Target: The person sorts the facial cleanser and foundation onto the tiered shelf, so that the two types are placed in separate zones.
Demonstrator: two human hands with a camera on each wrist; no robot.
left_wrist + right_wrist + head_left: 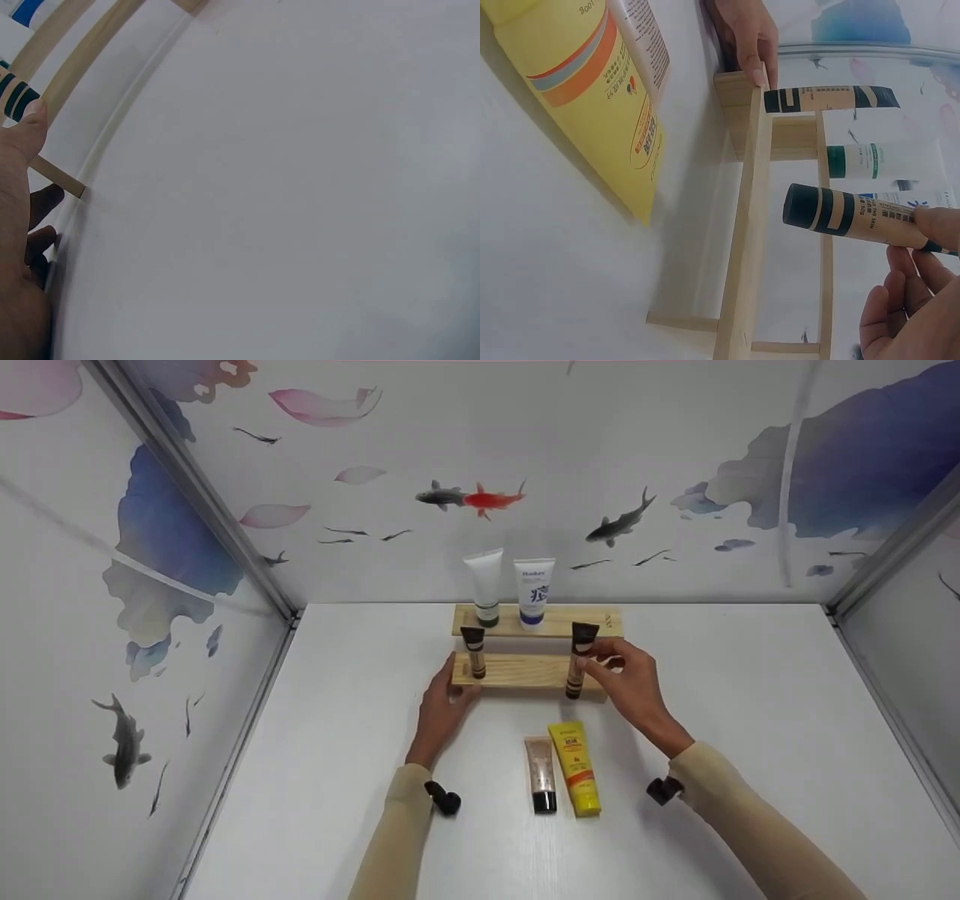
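My right hand [636,681] pinches a tan cosmetic tube [576,679] with black bands between thumb and fingers. In the right wrist view this tube [855,215] hangs black cap first, close over the front shelf of a two-step wooden rack [525,671]. At the rack's left end, my left hand [442,712] grips the front shelf, its thumb on the front edge beside a similar tan tube [475,654] standing there. On the rear shelf stand a white tube with a dark green cap [486,589] and a white tube with a blue cap [533,594].
Before the rack, a yellow tube [576,769] and a pinkish-beige tube with a black cap [541,765] lie side by side on the white table [337,810]. A wall panel with painted fish [493,500] rises behind the rack, and more panels enclose both sides.
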